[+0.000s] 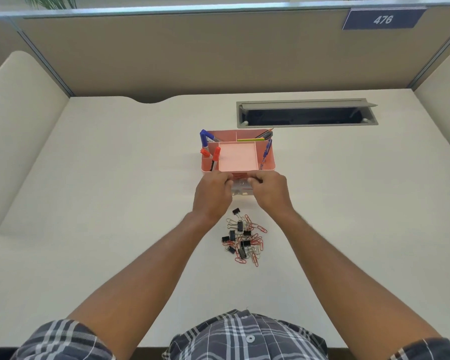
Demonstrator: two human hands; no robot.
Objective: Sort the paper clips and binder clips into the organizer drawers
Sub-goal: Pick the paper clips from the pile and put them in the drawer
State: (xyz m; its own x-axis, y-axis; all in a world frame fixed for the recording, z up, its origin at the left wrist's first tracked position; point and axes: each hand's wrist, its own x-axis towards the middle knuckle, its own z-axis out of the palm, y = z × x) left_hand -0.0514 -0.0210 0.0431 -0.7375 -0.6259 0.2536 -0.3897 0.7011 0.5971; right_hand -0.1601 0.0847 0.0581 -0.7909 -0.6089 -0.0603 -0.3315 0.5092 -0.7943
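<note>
Two hands meet at the near face of the pink organizer (268, 162), which stands in the middle of the desk (115, 178) with markers and pens upright in its far and side compartments. The left hand (213, 193) and the right hand (270, 190) are side by side, fingers curled in toward a clear drawer (240, 187) that juts out from the organizer's near side. Only a sliver of that drawer shows between the hands, and something red seems to lie in it, though I cannot tell what. Both hands look narrowed, fingertips drawn together at the drawer front; whether either one pinches a clip or only grips the drawer is hidden by the knuckles, so I cannot tell.

Nearer the person, just behind the wrists, lies the mixed pile of clips (244, 240): black binder clips (240, 226) tangled among red and silver paper clips (255, 258). The pile sits apart from the organizer and looks close to full, so the sorting seems to be at its start.

My reading is that the step in hand is working the drawer, either pulling it open or dropping a first clip in. The next move would call for one hand to come back to the pile and pick out a single kind of clip, teasing it free from the tangle, while the drawer is left open far enough to take it.
</note>
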